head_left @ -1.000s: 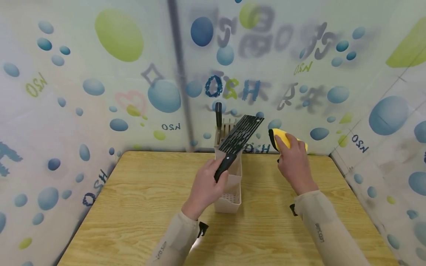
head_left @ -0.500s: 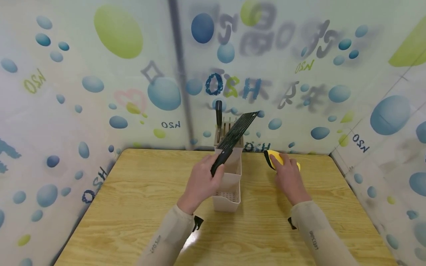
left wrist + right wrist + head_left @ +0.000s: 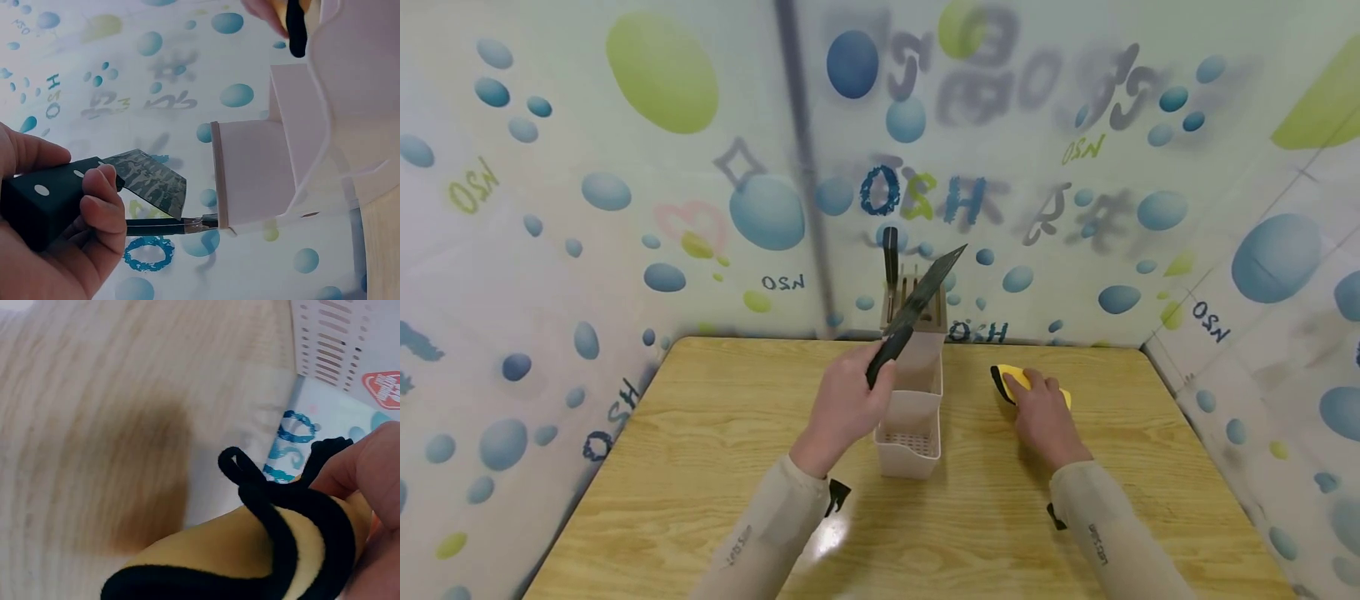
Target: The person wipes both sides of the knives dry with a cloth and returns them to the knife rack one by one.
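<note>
My left hand (image 3: 846, 404) grips the black riveted handle of a cleaver (image 3: 922, 292). Its dark patterned blade points up and away, seen at a narrow angle in the head view; in the left wrist view the blade (image 3: 153, 181) shows wider. Behind it stands a pale plastic knife holder (image 3: 913, 354) with slots on top and open lower compartments. One black-handled utensil (image 3: 891, 257) is upright in a left slot. On the right, my right hand (image 3: 1048, 421) holds a yellow cloth (image 3: 1017, 379) with black edging and a loop (image 3: 236, 464), low over the table; contact cannot be told.
The wood-grain table (image 3: 737, 442) runs back to a wall sheet (image 3: 760, 108) printed with blue and green ovals. Side sheets border the table left and right. In the right wrist view, the holder's perforated wall (image 3: 331, 344) carries a red label.
My right hand has lowered the yellow cloth toward the table and slightly left. My left hand has drifted a little left, and the cleaver has turned from broadside to nearly edge-on.
</note>
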The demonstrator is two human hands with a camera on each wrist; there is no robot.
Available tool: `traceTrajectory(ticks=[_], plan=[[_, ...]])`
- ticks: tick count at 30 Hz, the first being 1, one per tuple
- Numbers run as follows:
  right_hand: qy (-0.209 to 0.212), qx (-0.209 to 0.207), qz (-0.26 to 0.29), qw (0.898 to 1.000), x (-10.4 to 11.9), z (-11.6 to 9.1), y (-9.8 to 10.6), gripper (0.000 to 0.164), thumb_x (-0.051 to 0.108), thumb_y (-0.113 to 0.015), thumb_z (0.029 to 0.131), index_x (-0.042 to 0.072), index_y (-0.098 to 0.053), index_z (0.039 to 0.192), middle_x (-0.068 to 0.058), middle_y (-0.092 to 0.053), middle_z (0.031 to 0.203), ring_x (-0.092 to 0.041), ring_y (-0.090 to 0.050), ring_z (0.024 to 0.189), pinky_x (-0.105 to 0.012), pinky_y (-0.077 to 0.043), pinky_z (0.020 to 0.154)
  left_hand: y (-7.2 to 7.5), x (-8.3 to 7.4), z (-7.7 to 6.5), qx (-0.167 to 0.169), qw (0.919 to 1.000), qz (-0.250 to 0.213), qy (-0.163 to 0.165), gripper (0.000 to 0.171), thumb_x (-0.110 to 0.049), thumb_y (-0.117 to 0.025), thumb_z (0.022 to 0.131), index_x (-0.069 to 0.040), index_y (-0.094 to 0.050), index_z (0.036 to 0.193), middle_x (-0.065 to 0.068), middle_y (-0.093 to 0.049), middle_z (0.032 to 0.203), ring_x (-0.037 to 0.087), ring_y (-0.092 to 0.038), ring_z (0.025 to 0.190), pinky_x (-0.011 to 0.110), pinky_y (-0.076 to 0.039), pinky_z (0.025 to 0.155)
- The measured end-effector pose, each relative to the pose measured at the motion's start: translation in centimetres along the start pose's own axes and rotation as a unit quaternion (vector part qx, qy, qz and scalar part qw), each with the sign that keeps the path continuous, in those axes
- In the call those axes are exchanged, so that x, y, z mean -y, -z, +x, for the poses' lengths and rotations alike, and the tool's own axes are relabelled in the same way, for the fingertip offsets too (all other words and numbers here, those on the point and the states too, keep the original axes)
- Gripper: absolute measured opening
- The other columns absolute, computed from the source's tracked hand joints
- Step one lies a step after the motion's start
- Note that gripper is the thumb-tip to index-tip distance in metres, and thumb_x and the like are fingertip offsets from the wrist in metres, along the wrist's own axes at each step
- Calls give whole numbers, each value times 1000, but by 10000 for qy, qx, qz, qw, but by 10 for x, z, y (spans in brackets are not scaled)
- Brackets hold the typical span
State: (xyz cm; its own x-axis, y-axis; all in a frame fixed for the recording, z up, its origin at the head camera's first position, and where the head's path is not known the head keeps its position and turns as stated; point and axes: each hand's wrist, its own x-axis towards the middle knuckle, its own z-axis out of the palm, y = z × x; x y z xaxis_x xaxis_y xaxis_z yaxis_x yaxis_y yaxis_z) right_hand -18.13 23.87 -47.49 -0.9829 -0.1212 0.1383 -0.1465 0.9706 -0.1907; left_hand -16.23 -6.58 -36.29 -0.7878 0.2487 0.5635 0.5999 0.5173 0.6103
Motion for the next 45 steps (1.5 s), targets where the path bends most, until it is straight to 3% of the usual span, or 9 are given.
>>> traceTrajectory(ticks=[4, 11, 15, 20, 29, 36, 40, 45], plan=[[24, 223, -67, 9997, -1, 0, -5, 51, -7, -55, 98, 3, -54, 148, -35, -46, 142, -56, -51, 116, -64, -49, 95, 4, -2, 5, 100, 9998, 38, 162, 23, -7, -56, 96, -9, -52, 73, -1, -43, 61, 10, -36, 47, 25, -31, 45], [-99, 652, 87, 9978, 0, -1, -12, 52, -8, -53, 99, 2, -52, 149, -36, -43, 145, -58, -48, 121, -64, -48, 98, 12, -11, 15, 470, 9961, -30, 751, 30, -10, -55, 99, -11, -48, 70, -1, -41, 58, 11, -35, 43, 26, -31, 44], [-99, 796, 121, 9967, 0, 0, -16, 52, -8, -53, 98, 1, -51, 149, -36, -44, 145, -58, -48, 122, -64, -47, 99, 18, -16, 21, 607, 9945, 0, 854, 33, -12, -54, 99, -12, -46, 68, -3, -38, 55, 11, -34, 42, 26, -29, 43], [-4, 833, 144, 9964, 1, 2, -18, 54, -9, -54, 95, 0, -52, 148, -35, -46, 144, -58, -50, 121, -63, -47, 99, 24, -20, 28, 700, 9942, 106, 812, 31, -11, -52, 99, -11, -48, 68, -5, -37, 52, 10, -34, 40, 25, -28, 41], [427, 703, -91, 9966, 7, 4, -12, 48, -3, -66, 92, -1, -61, 139, -31, -56, 136, -53, -55, 115, -65, -49, 92, 35, -28, 41, 1105, 9873, -56, 1141, 33, -13, -49, 101, -10, -50, 68, -3, -40, 51, 11, -34, 39, 25, -30, 41], [771, 598, -177, 9951, 15, 8, 4, 45, 6, -71, 93, 1, -63, 137, -27, -59, 133, -52, -56, 115, -68, -48, 92, 41, -35, 53, 1393, 9789, -222, 1479, 36, -17, -46, 103, -9, -57, 70, 3, -62, 57, 18, -57, 45, 28, -39, 42], [1000, 566, 334, 9928, 23, 11, 15, 42, 7, -64, 97, -1, -61, 139, -27, -58, 136, -54, -53, 122, -69, -45, 98, 44, -39, 61, 1596, 9726, -112, 1686, 35, -17, -45, 103, -7, -58, 72, 5, -64, 61, 19, -63, 50, 32, -50, 48], [1165, 627, 972, 9864, 36, 15, 25, 42, 13, -59, 103, -4, -58, 142, -27, -57, 140, -50, -51, 130, -62, -42, 108, 47, -46, 69, 1881, 9629, 30, 1937, 36, -17, -42, 104, -6, -57, 73, 7, -64, 61, 19, -67, 51, 35, -56, 57]])
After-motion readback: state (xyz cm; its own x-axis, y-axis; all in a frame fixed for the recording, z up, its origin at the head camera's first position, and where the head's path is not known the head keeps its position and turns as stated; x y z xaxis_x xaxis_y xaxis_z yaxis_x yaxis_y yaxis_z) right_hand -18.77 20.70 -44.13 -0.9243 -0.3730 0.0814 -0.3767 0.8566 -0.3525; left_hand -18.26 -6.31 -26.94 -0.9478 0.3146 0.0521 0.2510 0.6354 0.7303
